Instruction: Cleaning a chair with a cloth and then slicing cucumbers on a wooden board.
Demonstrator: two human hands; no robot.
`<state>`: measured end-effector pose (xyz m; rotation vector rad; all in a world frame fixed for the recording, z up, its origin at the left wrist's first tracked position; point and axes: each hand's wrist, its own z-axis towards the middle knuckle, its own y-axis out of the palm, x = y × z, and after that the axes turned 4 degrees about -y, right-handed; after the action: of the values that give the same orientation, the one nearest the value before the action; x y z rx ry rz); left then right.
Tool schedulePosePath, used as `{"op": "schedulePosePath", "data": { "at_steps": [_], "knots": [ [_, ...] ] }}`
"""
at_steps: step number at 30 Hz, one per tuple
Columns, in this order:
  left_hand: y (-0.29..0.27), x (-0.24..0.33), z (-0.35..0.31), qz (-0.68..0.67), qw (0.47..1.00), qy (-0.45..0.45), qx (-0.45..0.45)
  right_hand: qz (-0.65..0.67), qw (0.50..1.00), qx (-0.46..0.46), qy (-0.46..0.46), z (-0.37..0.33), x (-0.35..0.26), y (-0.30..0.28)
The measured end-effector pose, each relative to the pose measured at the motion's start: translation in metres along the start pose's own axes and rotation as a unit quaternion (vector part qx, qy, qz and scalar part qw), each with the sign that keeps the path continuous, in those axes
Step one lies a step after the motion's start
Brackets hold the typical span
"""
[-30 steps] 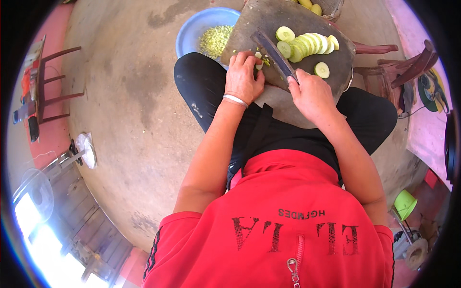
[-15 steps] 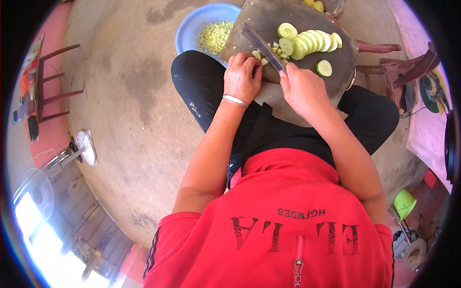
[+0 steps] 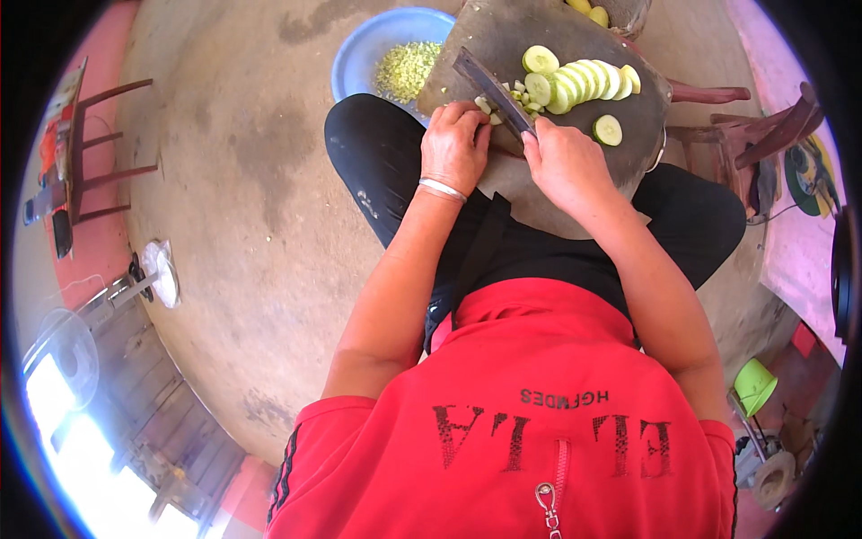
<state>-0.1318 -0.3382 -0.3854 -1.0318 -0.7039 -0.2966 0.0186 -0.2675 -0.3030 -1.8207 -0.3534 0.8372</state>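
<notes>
My right hand (image 3: 569, 162) is wrapped round the handle of a knife (image 3: 492, 88), whose dark, broad blade slants up to the left over a worn cutting board (image 3: 628, 148). Left of the blade, my left hand (image 3: 455, 145) has its fingers curled down by small pale green cubes (image 3: 485, 106); fingertips are partly hidden, and what they pinch cannot be made out. More cubes lie just right of the blade. Beyond them a fanned row of round, pale green vegetable slices (image 3: 588, 81) leans across the board. One loose slice (image 3: 607, 130) lies flat nearer to me.
A blue basin (image 3: 348, 67) holding finely chopped pale green pieces (image 3: 409, 70) stands on the floor left of the board. Yellowish produce (image 3: 593, 13) sits past the far edge. A wooden chair (image 3: 745, 144) stands at the right. A fan (image 3: 67, 355) is far left.
Both hands and the knife keep almost the same place. The whole view has shifted very slightly, and the zip pull on my red top has swung left.
</notes>
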Motion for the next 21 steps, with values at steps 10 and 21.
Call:
{"op": "schedulePosePath", "data": {
  "at_steps": [10, 21],
  "knots": [
    [-0.002, 0.001, 0.000, 0.008, 1.000, 0.000, 0.003, -0.008, 1.000, -0.001, 0.007, -0.002, -0.009, 0.006],
    [-0.002, -0.001, 0.000, 0.020, 1.000, 0.013, -0.002, -0.007, 1.000, 0.003, -0.008, -0.012, -0.004, 0.013]
  ]
}}
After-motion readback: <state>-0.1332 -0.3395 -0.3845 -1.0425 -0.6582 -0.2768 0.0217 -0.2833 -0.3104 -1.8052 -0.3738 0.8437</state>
